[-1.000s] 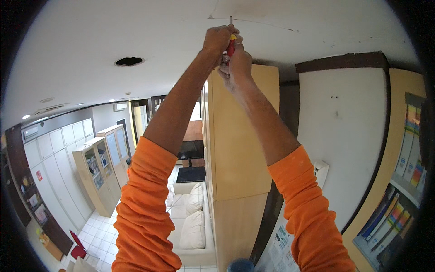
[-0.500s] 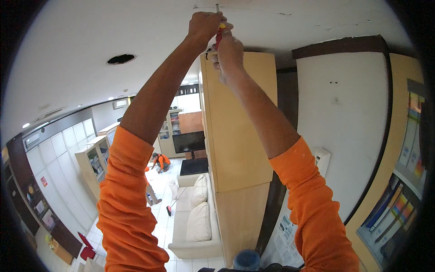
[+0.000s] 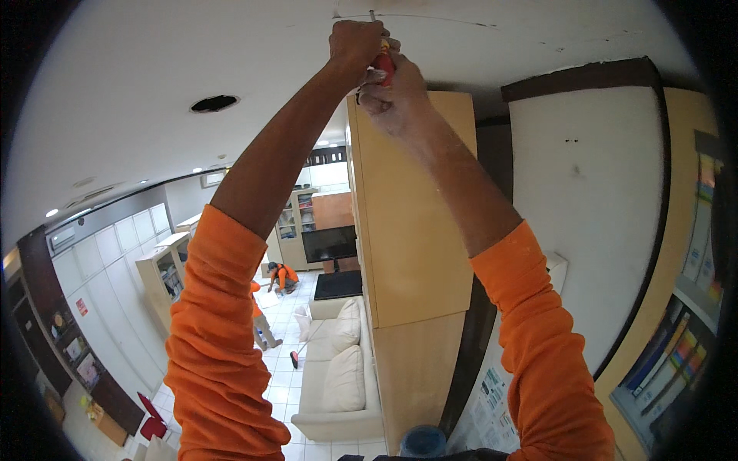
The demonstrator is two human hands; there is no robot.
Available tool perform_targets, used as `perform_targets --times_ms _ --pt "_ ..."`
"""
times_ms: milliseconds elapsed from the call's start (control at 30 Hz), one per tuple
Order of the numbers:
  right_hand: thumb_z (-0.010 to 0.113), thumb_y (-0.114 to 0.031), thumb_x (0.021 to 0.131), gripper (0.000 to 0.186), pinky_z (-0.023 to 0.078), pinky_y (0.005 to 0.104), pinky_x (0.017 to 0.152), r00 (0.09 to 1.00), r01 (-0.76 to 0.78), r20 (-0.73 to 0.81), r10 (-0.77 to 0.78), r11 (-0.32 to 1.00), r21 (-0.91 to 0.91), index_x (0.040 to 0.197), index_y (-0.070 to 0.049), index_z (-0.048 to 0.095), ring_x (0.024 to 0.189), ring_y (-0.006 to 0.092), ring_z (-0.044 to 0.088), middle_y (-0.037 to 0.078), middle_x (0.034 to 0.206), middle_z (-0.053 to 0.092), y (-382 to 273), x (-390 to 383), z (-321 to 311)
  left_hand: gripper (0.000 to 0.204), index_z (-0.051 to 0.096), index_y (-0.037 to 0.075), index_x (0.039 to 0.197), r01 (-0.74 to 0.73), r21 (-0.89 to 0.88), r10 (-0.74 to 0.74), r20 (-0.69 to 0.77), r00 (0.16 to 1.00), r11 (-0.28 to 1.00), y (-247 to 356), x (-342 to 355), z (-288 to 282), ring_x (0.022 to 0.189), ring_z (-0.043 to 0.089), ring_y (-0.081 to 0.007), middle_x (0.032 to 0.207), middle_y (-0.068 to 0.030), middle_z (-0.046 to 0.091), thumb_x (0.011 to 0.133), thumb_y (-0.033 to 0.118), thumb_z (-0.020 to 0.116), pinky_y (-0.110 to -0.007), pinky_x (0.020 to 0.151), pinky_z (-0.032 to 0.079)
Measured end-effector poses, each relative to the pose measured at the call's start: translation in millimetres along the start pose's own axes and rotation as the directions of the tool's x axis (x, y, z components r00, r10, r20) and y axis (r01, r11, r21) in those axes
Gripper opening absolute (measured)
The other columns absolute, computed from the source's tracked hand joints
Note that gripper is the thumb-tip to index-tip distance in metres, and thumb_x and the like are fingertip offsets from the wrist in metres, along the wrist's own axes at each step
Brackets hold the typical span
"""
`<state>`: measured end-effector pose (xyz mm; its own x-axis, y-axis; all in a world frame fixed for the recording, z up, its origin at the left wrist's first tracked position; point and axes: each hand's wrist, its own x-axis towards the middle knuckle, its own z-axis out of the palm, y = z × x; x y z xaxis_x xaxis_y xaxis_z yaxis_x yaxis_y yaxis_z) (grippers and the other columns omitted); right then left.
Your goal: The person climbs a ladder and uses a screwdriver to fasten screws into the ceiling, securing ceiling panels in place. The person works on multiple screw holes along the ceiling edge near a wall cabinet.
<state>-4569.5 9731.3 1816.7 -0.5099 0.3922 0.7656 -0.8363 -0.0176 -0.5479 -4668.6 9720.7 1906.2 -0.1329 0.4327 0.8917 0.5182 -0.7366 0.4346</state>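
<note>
Both my arms reach up to the white ceiling (image 3: 254, 46). My right hand (image 3: 400, 96) is closed around the red and yellow handle of a screwdriver (image 3: 385, 67). Just above it, my left hand (image 3: 356, 42) has its fingers closed at the upper end of the tool, by the yellow part and the metal shaft. The shaft points up, and its end shows against the ceiling beside a thin crack line. What the tip meets is too small to make out.
A tall wooden cabinet (image 3: 415, 207) stands right below my hands. A round hole (image 3: 214, 104) opens in the ceiling to the left. Below are a cream sofa (image 3: 334, 380), a blue bucket (image 3: 423, 442), and two people in orange, one crouching (image 3: 286, 275). Shelves with binders (image 3: 661, 353) stand at right.
My right hand has turned about the handle, its wrist and fingers now at a different angle. My left hand stays at the upper end. The whole view has shifted slightly.
</note>
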Motion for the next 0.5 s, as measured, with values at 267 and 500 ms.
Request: perform_targets --times_ms 267,500 --pt "0.034 -0.039 0.111 0.035 0.023 0.0244 0.040 0.998 0.058 -0.020 -0.057 0.997 0.048 0.093 -0.016 0.053 0.044 0.0072 0.032 -0.005 0.062 0.046 10.4 -1.2 4.0 0.039 0.067 -0.006 0.117 0.009 -0.154 0.001 0.070 0.998 0.988 10.6 -26.4 0.4 0.089 0.075 -0.0236 0.103 -0.0160 0.076 0.103 0.030 0.058 -0.034 0.079 0.061" --pt "0.041 -0.051 0.108 0.043 0.028 0.0269 0.044 0.994 0.077 -0.073 -0.085 0.992 -0.096 0.089 -0.016 0.056 0.043 0.0098 0.032 -0.005 0.061 0.045 24.4 -60.4 -20.2 0.049 0.076 0.002 0.097 -0.242 0.013 0.243 -0.037 0.969 0.970 -21.7 -8.2 -22.0 0.077 0.074 -0.0195 0.082 -0.0091 0.077 0.096 0.049 0.065 -0.034 0.075 0.059"
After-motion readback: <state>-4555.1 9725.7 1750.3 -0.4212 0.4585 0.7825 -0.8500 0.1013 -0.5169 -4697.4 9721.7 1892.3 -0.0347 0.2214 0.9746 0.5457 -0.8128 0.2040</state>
